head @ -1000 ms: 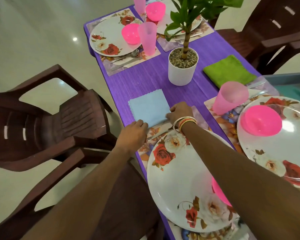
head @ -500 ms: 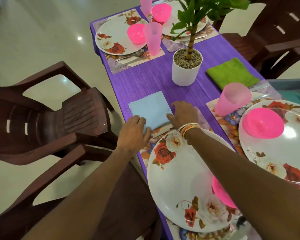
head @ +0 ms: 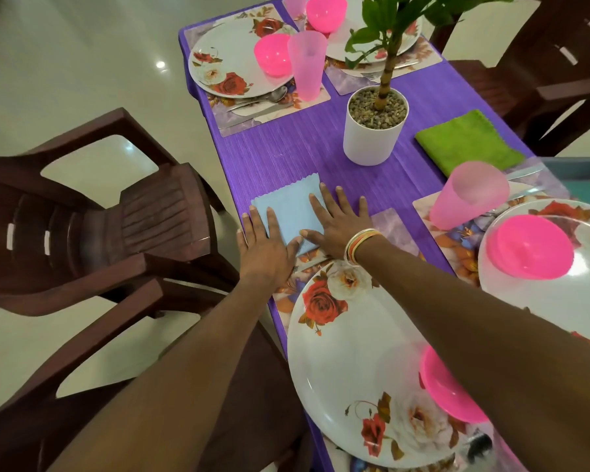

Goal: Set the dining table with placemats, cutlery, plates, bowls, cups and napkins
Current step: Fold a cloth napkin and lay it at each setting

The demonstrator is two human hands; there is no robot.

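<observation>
A light blue napkin (head: pixel 292 206) lies flat on the purple table (head: pixel 280 155), just beyond the near floral placemat (head: pixel 394 229). My left hand (head: pixel 264 247) rests palm down on the napkin's left near corner, fingers spread. On its right side my right hand (head: pixel 338 223), with bangles at the wrist, presses flat too. A floral plate (head: pixel 348 362) with a pink bowl (head: pixel 447 390) sits under my right forearm. A green napkin (head: pixel 467 143) lies at the right, beside a pink cup (head: pixel 467 195).
A white pot with a plant (head: pixel 372 137) stands mid-table. The far setting has a floral plate (head: pixel 225 59), pink bowl (head: pixel 273 54), pink cup (head: pixel 307 66) and cutlery (head: pixel 263 100). Brown plastic chairs (head: pixel 82 229) stand at the left, and another at the far right.
Both hands went from curled fingers at the napkin's near edge to open palms laid flat on it. The napkin has stayed in about the same place.
</observation>
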